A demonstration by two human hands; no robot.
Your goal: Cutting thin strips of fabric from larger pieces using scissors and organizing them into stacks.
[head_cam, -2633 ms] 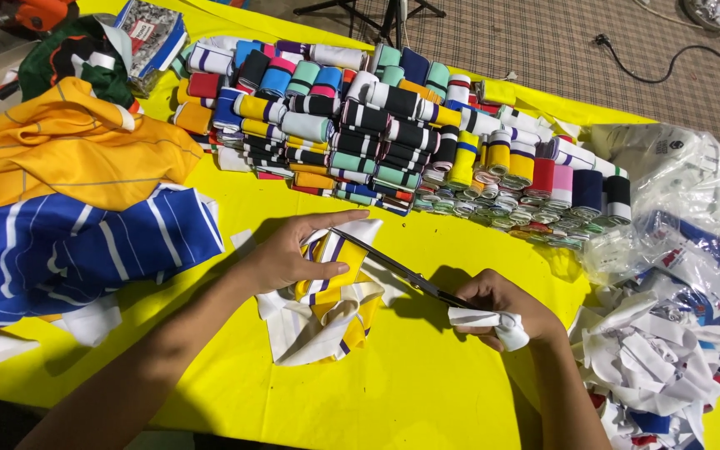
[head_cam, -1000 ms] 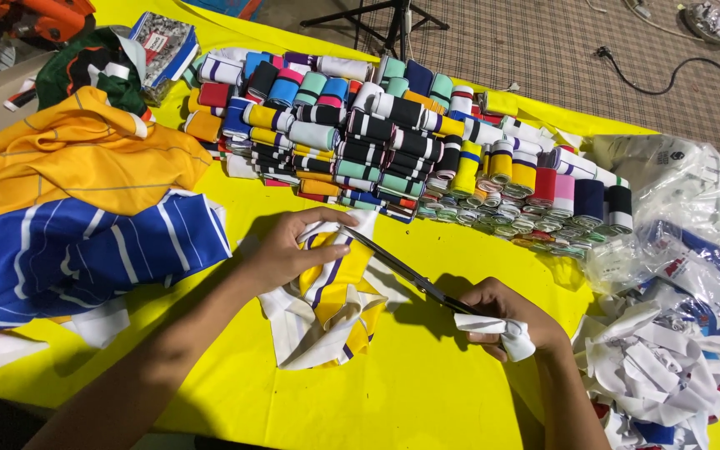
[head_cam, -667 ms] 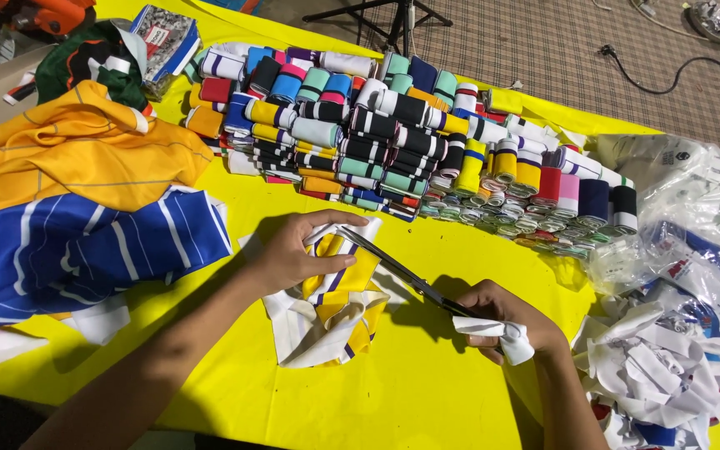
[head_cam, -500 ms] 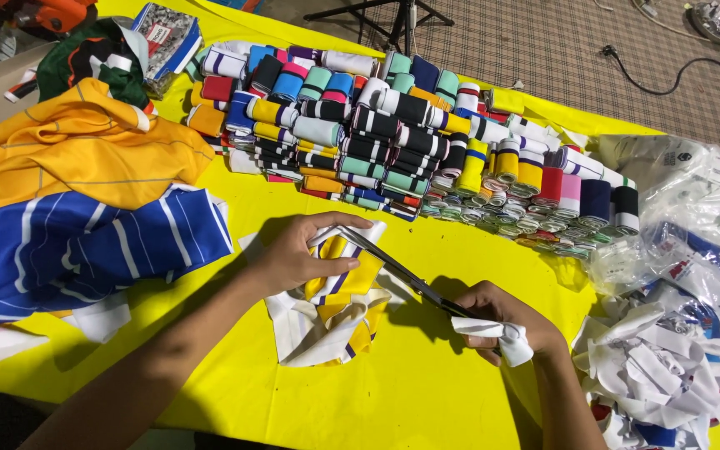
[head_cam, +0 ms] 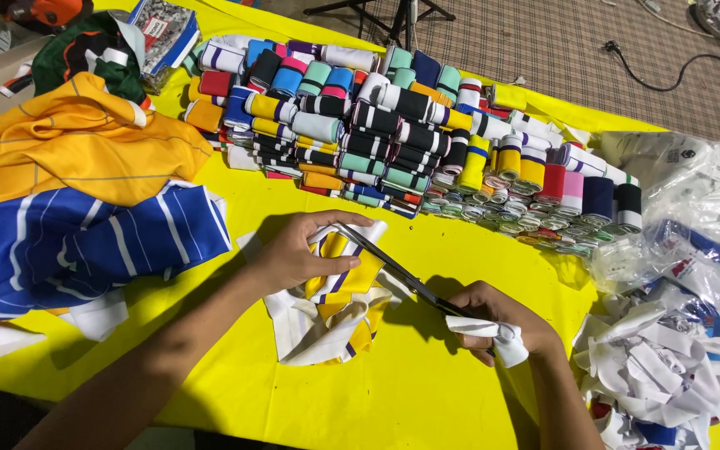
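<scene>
My left hand [head_cam: 297, 254] presses down on a yellow, white and purple striped knit strip [head_cam: 339, 304] lying on the yellow table cover [head_cam: 427, 392]. My right hand [head_cam: 493, 321] grips black scissors [head_cam: 397, 271], whose handles are wrapped in white cloth. The blades point up-left and reach the top edge of the strip, right by my left fingertips. More of the same fabric is bunched under and below the left hand.
Rows of rolled striped knit collars [head_cam: 393, 133] fill the far side. An orange garment [head_cam: 68, 154] and a blue-and-white striped one [head_cam: 77, 242] lie at left. Clear plastic bags [head_cam: 693, 200] and a heap of white scraps [head_cam: 660, 375] sit at right.
The scissor blades have moved up-left along the strip toward my left fingers. The left hand shifted slightly on the fabric; the right hand stayed near the same spot.
</scene>
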